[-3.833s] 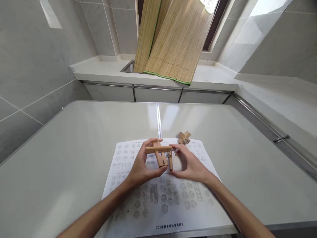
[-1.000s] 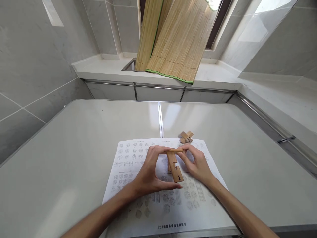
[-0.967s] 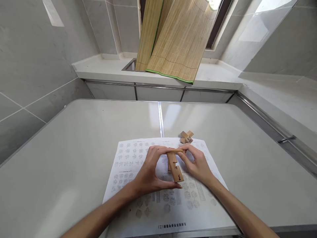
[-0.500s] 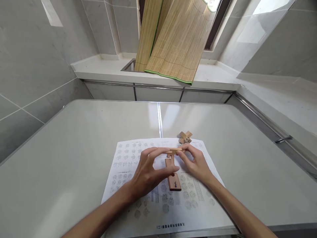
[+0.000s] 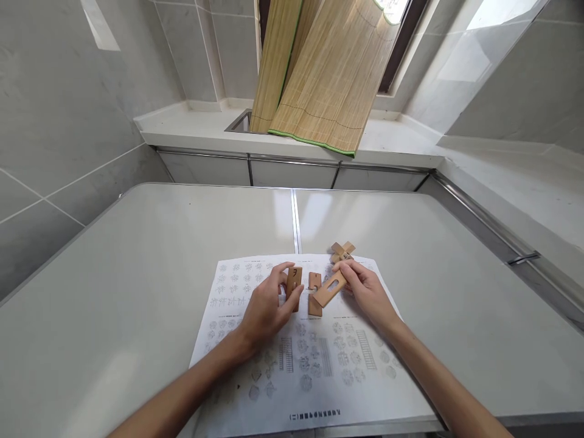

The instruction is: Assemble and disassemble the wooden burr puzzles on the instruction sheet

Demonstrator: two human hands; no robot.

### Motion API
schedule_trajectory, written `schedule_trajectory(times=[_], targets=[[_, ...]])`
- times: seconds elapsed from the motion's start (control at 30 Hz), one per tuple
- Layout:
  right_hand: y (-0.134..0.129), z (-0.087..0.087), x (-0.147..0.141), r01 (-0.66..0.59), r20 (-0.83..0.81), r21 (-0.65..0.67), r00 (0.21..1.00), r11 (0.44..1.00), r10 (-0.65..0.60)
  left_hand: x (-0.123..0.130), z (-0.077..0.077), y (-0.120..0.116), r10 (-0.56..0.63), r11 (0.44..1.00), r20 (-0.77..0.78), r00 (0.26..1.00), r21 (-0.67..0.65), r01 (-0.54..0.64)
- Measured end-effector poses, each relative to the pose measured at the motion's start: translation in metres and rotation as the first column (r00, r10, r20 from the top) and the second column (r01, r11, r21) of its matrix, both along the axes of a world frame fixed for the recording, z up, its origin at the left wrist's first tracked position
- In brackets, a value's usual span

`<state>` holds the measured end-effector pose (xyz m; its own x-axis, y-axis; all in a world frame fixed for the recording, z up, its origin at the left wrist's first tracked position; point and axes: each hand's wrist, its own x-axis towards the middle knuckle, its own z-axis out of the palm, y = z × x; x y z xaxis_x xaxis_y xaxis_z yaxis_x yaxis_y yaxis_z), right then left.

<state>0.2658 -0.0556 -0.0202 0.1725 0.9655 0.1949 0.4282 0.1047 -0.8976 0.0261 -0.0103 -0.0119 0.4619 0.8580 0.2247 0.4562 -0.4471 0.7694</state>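
My left hand (image 5: pixel 269 304) is closed round a flat wooden piece with a dark mark (image 5: pixel 294 277), held upright between thumb and fingers. My right hand (image 5: pixel 362 286) pinches the upper end of a slotted wooden piece (image 5: pixel 330 289), tilted down toward the left. Between the hands, a notched wooden piece (image 5: pixel 314 309) lies on the printed sheet (image 5: pixel 255 420), its middle partly covered by the slotted piece's corner. Beyond my right hand, a cross-shaped cluster of wooden pieces (image 5: pixel 343 250) sits at the sheet's far edge.
The light grey table (image 5: pixel 150 255) has a seam (image 5: pixel 295 222) running away from the sheet. Behind it stand a white ledge (image 5: pixel 196 131) with a sink (image 5: pixel 239 121) and a hanging bamboo mat (image 5: pixel 323 79). A metal rail (image 5: pixel 483 213) runs along the right.
My hands have moved apart, each now with its own wooden piece. The marked piece that lay nearer me on the sheet is gone from that spot, and the notched piece is in plainer view.
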Motion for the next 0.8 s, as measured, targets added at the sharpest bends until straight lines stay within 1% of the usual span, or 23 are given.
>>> schedule_trajectory(times=[0.1,0.17,0.27,0.33,0.47,0.57,0.8], targets=[[-0.001,0.003,-0.003,-0.035,-0.026,-0.176,0.999,0.984,0.031,0.0,-0.001,0.002,0.019,1.0,-0.068,0.997,-0.011,-0.02],[-0.001,0.006,-0.005,-0.076,0.016,-0.216,0.997,0.973,0.081,-0.001,-0.001,0.003,0.03,1.0,-0.096,0.995,0.01,-0.029],[-0.001,0.007,-0.007,-0.113,0.11,-0.187,0.985,0.976,0.135,-0.002,-0.004,0.006,0.047,0.998,-0.131,0.99,0.058,-0.04],[0.0,0.005,-0.007,-0.115,0.167,-0.152,0.976,0.982,0.14,-0.003,-0.006,0.01,0.057,0.994,-0.156,0.986,0.105,-0.041],[0.0,0.001,-0.006,-0.085,0.273,-0.11,0.955,0.99,0.113,-0.005,-0.01,0.016,0.059,0.987,-0.18,0.982,0.159,-0.03],[0.0,-0.002,-0.005,-0.063,0.345,-0.103,0.934,0.993,0.095,-0.007,-0.013,0.018,0.052,0.983,-0.181,0.982,0.185,-0.018],[0.0,-0.008,-0.006,-0.01,0.419,-0.037,0.907,0.999,0.024,-0.006,-0.014,0.017,0.043,0.972,-0.199,0.979,0.234,0.005]])
